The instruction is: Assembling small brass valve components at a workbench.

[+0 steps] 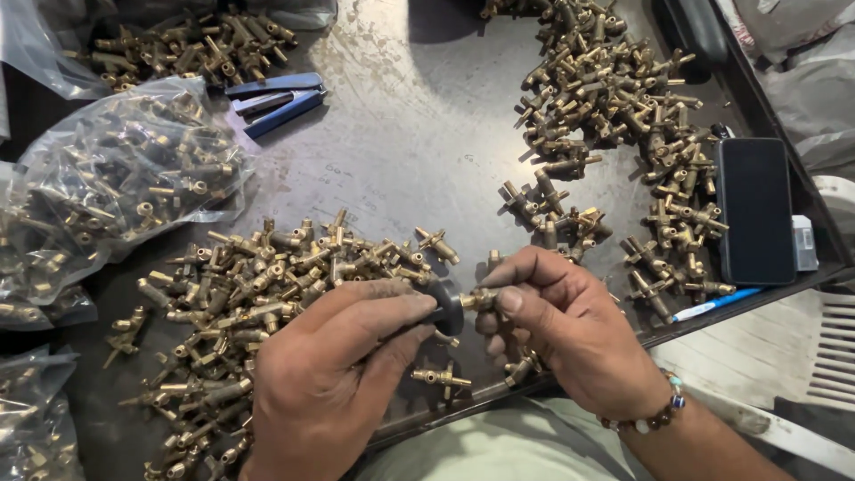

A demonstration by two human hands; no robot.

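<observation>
The left hand (334,374) is closed around a small black knob (448,307), thumb and forefinger pinching its round head. The right hand (561,325) grips a brass fitting (479,299) between thumb and fingertips, and the fitting's end meets the knob right between the two hands, just above the near edge of the metal table (419,134). A beaded bracelet (648,417) sits on the right wrist.

Beyond and to the outside of the left hand lies a heap of brass fittings (258,285), some of them hidden under the knuckles. One loose fitting (441,378) rests just below the knob, between the hands. Farther out past the left hand are clear plastic bags (116,178) full of the same parts, and blue-handled pliers (272,98) well beyond it.

Beyond the right hand a second spread of fittings (614,98) runs away up the table. To the outer side of that hand lies a dark phone (755,209), face up, with a blue pen (712,305) just near it
</observation>
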